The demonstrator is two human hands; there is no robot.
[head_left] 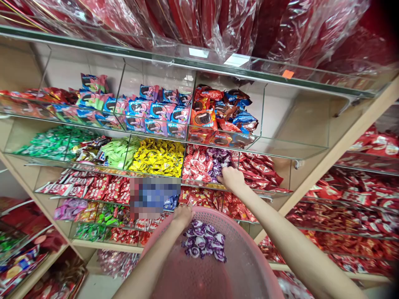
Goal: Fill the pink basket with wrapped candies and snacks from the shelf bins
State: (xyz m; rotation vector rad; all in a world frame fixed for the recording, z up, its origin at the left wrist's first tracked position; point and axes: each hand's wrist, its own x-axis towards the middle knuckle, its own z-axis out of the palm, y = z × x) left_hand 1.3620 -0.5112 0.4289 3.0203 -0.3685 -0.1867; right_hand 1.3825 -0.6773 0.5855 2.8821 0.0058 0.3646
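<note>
My left hand [183, 216] is closed over the far rim of a pink plastic basket [258, 249] with small holes in its wall. A small heap of purple-and-white wrapped candies [204, 241] lies inside the basket. Above and to the right, my right hand [233, 179] reaches over the glass front of a shelf compartment. Its fingers are curled in among purple-wrapped candies [217, 160], and the fingertips are partly hidden there. Red-and-white wrapped candies [197, 162] fill the left side of that same compartment, touching the purple ones.
Red packets [260, 168] lie right of my right hand, yellow-wrapped candies [157, 158] to the left. Glass shelves with upright dividers hold wrapped snacks [151, 108] above. A glass shelf edge [174, 64] runs overhead under plastic-wrapped red goods [224, 25]. More stocked shelves [349, 207] stand at right.
</note>
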